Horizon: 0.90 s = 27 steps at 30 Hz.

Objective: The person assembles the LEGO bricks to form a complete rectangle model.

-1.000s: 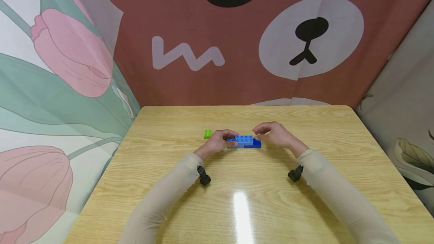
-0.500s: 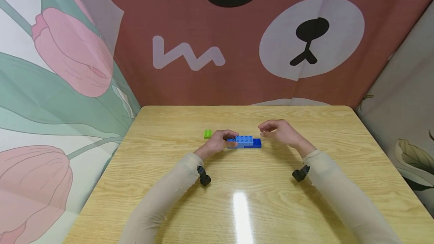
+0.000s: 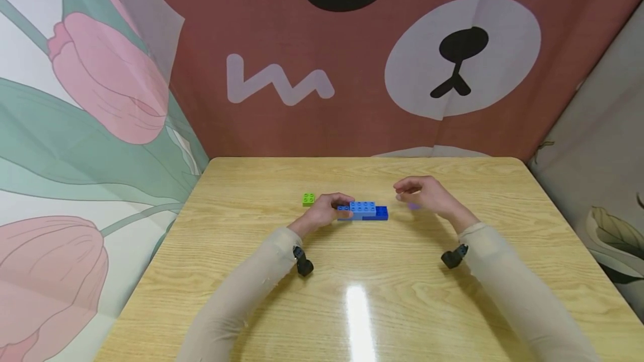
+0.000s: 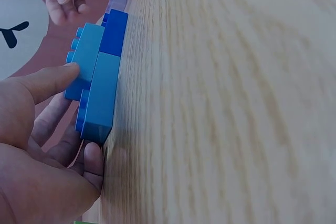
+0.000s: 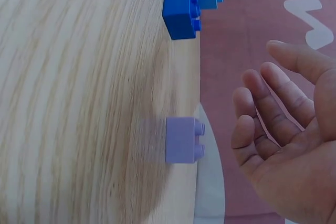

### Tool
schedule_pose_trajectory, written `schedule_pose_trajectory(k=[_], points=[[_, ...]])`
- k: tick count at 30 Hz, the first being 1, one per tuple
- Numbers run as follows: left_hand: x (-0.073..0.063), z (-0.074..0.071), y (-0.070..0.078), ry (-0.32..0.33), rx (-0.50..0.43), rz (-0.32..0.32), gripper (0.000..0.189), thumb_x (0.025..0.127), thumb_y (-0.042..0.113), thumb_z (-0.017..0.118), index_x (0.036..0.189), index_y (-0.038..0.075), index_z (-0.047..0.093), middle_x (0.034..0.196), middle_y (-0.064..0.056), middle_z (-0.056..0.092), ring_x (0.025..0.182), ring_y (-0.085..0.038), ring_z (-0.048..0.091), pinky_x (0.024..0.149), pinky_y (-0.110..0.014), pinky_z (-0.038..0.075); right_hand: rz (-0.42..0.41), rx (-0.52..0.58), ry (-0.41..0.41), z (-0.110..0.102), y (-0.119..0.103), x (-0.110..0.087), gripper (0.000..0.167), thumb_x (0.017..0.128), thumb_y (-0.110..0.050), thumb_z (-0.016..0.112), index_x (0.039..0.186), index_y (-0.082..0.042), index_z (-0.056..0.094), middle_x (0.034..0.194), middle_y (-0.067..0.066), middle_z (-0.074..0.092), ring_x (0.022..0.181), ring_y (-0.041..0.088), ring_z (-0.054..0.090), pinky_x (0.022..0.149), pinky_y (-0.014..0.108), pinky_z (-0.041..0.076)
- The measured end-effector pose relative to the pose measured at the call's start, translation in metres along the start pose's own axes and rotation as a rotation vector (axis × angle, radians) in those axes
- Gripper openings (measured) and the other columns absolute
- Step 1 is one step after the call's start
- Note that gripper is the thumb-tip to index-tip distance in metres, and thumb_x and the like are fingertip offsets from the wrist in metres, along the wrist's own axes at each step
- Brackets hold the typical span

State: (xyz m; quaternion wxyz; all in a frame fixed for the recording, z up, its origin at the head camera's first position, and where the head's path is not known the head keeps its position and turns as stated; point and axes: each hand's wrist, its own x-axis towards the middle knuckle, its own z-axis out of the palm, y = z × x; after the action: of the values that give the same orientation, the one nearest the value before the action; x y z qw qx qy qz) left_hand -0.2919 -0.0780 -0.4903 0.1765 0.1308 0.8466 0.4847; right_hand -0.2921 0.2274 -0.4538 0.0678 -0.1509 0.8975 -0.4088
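Note:
My left hand (image 3: 321, 211) grips the left end of a joined row of blue building bricks on the table. The upper light blue brick (image 4: 86, 48) straddles a lower light blue brick (image 4: 103, 95) and a dark blue brick (image 4: 114, 32). In the left wrist view the thumb presses against the upper brick's side, while the other fingers lie partly hidden behind the bricks. To the right, my right hand (image 3: 421, 193) hovers above the table with loosely bent fingers, holding nothing. Below it a small purple brick (image 5: 180, 140) sits on the tabletop, apart from the blue row.
A small lime green brick (image 3: 308, 199) lies just beyond and left of my left hand. The wooden table (image 3: 402, 295) ends at a patterned cloth (image 3: 352, 122) hanging behind it. A glare strip crosses the front of the tabletop.
My right hand has drawn away from the right end of the blue bricks, rightward. The purple brick now shows beneath it in the head view. My left hand stays in place.

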Motion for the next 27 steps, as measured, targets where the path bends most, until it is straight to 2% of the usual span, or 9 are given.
schedule_pose_trajectory(k=[5, 14, 27], points=[[0.001, 0.001, -0.001, 0.005, 0.002, -0.001, 0.035, 0.091, 0.024, 0.075, 0.125, 0.028, 0.069, 0.122, 0.004, 0.067, 0.109, -0.014, 0.059, 0.09, -0.032, 0.049, 0.011, -0.007, 0.0, -0.004, 0.006, 0.0, 0.036, 0.097, -0.027, 0.067, 0.127, -0.007, 0.066, 0.118, 0.01, 0.07, 0.107, 0.026, 0.061, 0.087, 0.035, 0.052], [0.001, 0.0, -0.002, -0.005, -0.021, -0.005, 0.035, 0.091, 0.024, 0.075, 0.124, 0.029, 0.069, 0.123, 0.004, 0.067, 0.11, -0.015, 0.059, 0.091, -0.033, 0.049, 0.053, -0.011, -0.008, -0.011, 0.02, 0.001, 0.033, 0.099, -0.021, 0.064, 0.129, -0.006, 0.065, 0.122, 0.012, 0.068, 0.108, 0.028, 0.061, 0.086, 0.034, 0.052], [0.002, -0.001, -0.003, -0.015, -0.008, 0.021, 0.036, 0.092, 0.024, 0.074, 0.127, 0.026, 0.068, 0.124, 0.003, 0.066, 0.112, -0.015, 0.059, 0.089, -0.032, 0.05, 0.109, -0.014, -0.007, -0.016, 0.04, 0.0, 0.034, 0.101, -0.023, 0.061, 0.131, -0.009, 0.063, 0.129, 0.014, 0.066, 0.113, 0.028, 0.06, 0.09, 0.035, 0.049]])
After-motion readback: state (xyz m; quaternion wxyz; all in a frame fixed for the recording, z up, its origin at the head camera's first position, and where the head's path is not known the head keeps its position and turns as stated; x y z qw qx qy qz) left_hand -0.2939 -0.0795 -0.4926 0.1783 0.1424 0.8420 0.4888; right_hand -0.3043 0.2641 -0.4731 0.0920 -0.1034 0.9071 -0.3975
